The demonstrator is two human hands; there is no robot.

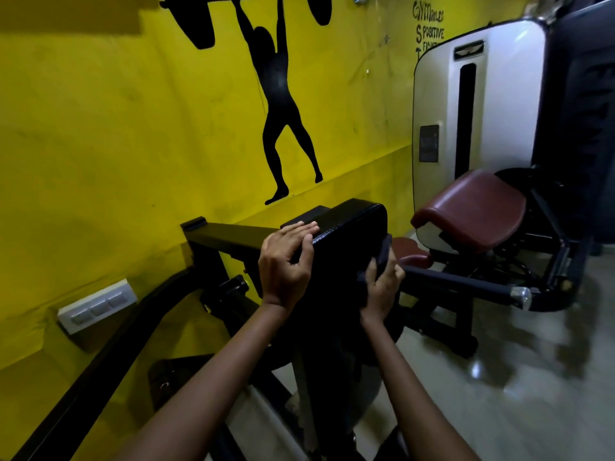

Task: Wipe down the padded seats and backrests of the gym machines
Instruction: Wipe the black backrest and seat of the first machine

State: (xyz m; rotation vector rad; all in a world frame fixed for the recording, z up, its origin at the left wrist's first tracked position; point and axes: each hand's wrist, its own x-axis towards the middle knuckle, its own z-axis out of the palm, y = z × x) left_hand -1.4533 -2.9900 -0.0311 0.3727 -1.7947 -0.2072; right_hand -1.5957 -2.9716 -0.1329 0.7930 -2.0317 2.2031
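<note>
Fingers (301, 229) on black pad (346, 234)

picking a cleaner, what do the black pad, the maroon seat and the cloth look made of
Black pad: looks like vinyl or faux leather, glossy and grained, catching light on its edge. Maroon seat: smooth, semi-gloss vinyl-like upholstery with a soft sheen. Cloth: dark, matte, bunched folds in the right hand, apparently woven fabric.
</note>
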